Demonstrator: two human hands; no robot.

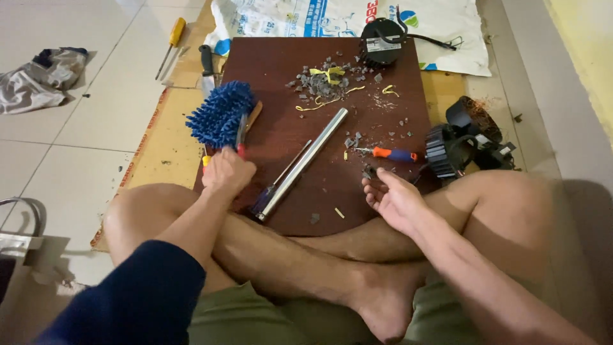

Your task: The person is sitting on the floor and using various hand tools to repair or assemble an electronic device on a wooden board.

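Right, biggest first: one dark red-brown board point(281, 128) lies flat on the floor in front of the crossed legs, with a printed white sack point(447, 25) beyond its far edge. One crumpled grey cloth point(38, 76) sits far left on the tiles, well apart.

Motor parts, three counted: one black round finned housing point(381, 41) on the board's far right corner, one black finned ring point(445, 150) at the right edge, one wound stator point(476, 118) just behind it, off the board.

One blue chenille duster head point(220, 114) at the board's left edge. One metal tube point(303, 163) runs diagonally across the middle, a thinner rod point(290, 163) alongside it.

Screwdrivers, two: a yellow-handled one point(171, 43) on the floor far left, a small orange-and-blue one point(391, 154) on the board, near the right hand. One black-handled tool point(205, 61) sits by the far left corner.

Left hand point(227, 172) is clenched around red-handled pliers point(241, 131); the handles run up out of the fist, jaws lying against the duster.

Right hand point(396, 198) is half-curled, palm up, pinching a small dark fragment point(369, 171) at the fingertips; it sits right at the near-right part of the board.

One heap of grey chips point(319, 83) with yellow strips point(329, 73) mixed in lies far centre; loose chips too scattered to count.
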